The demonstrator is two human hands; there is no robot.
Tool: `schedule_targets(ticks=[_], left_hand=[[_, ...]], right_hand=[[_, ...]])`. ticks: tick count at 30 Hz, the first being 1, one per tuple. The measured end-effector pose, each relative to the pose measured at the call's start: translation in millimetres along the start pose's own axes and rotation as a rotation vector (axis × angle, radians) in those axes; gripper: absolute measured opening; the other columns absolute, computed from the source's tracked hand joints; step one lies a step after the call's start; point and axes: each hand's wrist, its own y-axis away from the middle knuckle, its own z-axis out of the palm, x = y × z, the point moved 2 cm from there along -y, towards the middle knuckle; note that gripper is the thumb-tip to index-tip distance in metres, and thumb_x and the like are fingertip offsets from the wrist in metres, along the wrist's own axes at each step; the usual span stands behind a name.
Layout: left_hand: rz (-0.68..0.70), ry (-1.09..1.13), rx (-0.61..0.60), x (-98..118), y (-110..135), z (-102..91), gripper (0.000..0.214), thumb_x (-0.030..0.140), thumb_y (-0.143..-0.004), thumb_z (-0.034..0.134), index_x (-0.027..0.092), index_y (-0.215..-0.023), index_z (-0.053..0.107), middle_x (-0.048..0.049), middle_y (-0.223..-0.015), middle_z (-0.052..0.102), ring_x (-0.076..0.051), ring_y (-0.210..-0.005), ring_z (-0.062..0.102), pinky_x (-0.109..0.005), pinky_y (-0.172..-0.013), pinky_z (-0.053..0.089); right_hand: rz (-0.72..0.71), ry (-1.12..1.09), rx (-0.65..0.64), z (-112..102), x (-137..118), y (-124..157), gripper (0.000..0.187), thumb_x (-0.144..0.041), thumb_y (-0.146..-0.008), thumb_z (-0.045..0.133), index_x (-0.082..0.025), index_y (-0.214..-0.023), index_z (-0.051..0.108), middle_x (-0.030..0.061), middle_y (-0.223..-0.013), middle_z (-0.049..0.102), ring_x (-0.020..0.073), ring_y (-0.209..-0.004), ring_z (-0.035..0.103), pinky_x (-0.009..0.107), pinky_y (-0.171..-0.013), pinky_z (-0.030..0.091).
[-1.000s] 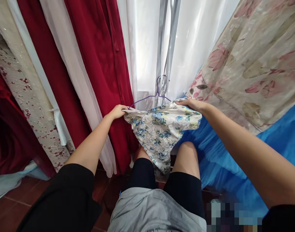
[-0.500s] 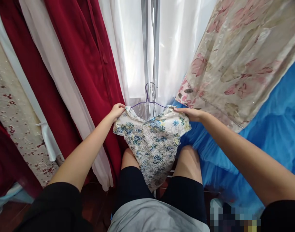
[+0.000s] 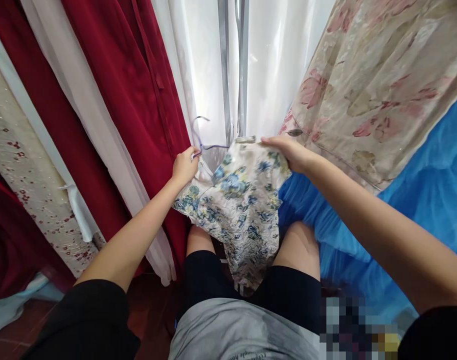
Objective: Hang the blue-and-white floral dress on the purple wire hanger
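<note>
A white blouse (image 3: 247,200) with blue and green flowers hangs in front of my knees, its lower end narrowing between my thighs. My left hand (image 3: 186,167) is closed at its left shoulder, gripping the thin purple hanger (image 3: 215,146) near one end. The hanger's hook points up and leans left. At the other shoulder, my right hand (image 3: 288,151) pinches the fabric near the collar edge, thumb and fingers together. The hanger's right part is hidden inside the blouse.
Dark red cloth (image 3: 131,100) and a pale pink panel (image 3: 82,110) hang at left. White curtains (image 3: 284,60) with grey ribbons (image 3: 243,75) are straight ahead. On the right hang a beige floral dress (image 3: 378,100) and blue tulle (image 3: 419,210). Reddish floor tiles (image 3: 149,310) show below.
The hanger has shifted left and tilted, its right end sliding inward from the right shoulder. My left hand now holds the hanger end. My right hand has raised the blouse's right shoulder.
</note>
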Motion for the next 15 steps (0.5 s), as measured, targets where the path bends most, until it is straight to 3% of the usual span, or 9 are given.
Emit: schedule_targets(ticks=[3,5,7,8,9,12,15], left_hand=[[-0.145,0.217,0.180,-9,13,9.2,0.040,0.048,-0.100,0.043,0.019,-0.084,0.065,-0.0045,-0.077,0.066,-0.018,-0.073,0.059,-0.026,-0.067,0.041],[-0.283,0.413,0.294,-8,21,13.8,0.056,0.062,-0.100,0.032,0.021,-0.070,0.055,-0.0012,-0.061,0.052,-0.015,-0.060,0.050,-0.026,-0.059,0.038],[-0.370,0.637,0.300,3,26,16.3,0.062,0.069,-0.099,0.025,0.023,-0.059,0.037,0.0005,-0.054,0.038,-0.014,-0.052,0.043,-0.027,-0.055,0.038],[-0.385,0.745,0.244,12,28,16.8,0.062,0.068,-0.099,0.025,0.023,-0.056,0.029,0.0005,-0.053,0.035,-0.013,-0.051,0.041,-0.028,-0.055,0.039],[-0.384,0.836,0.157,25,29,16.8,0.061,0.065,-0.099,0.027,0.023,-0.054,0.023,0.0000,-0.052,0.033,-0.013,-0.051,0.041,-0.028,-0.056,0.042],[-0.336,0.979,-0.114,71,39,13.4,0.057,0.049,-0.100,0.032,0.023,-0.050,0.019,-0.0034,-0.055,0.040,-0.014,-0.058,0.050,-0.030,-0.065,0.052],[-0.237,1.058,-0.233,115,53,6.8,0.056,0.043,-0.100,0.035,0.022,-0.048,0.025,-0.0052,-0.061,0.049,-0.016,-0.069,0.060,-0.034,-0.073,0.057]], right_hand=[[-0.152,0.220,-0.457,56,-21,24,0.058,-0.070,-0.091,0.054,-0.018,-0.084,0.078,0.0080,-0.082,0.077,0.0258,-0.086,0.073,0.037,-0.083,0.059],[-0.281,0.443,-0.559,75,-24,32,0.056,-0.068,-0.094,0.053,-0.018,-0.093,0.079,0.0073,-0.090,0.077,0.0252,-0.091,0.073,0.038,-0.088,0.058],[-0.440,0.709,-0.424,79,-18,29,0.045,-0.059,-0.093,0.062,-0.019,-0.106,0.078,0.0078,-0.098,0.077,0.0276,-0.096,0.072,0.042,-0.092,0.056],[-0.519,0.828,-0.327,78,-10,26,0.044,-0.055,-0.090,0.068,-0.020,-0.116,0.075,0.0090,-0.105,0.076,0.0301,-0.101,0.070,0.046,-0.095,0.055],[-0.590,0.920,-0.247,76,-1,22,0.053,-0.050,-0.085,0.075,-0.021,-0.129,0.069,0.0111,-0.117,0.073,0.0334,-0.110,0.068,0.049,-0.099,0.053],[-0.753,1.041,-0.166,78,32,17,0.113,-0.044,-0.070,0.090,-0.021,-0.162,0.028,0.0189,-0.155,0.046,0.0416,-0.140,0.047,0.056,-0.112,0.046],[-0.867,1.056,-0.090,84,58,26,0.140,-0.046,-0.067,0.091,-0.017,-0.165,-0.005,0.0241,-0.164,0.028,0.0448,-0.147,0.035,0.059,-0.116,0.040]])
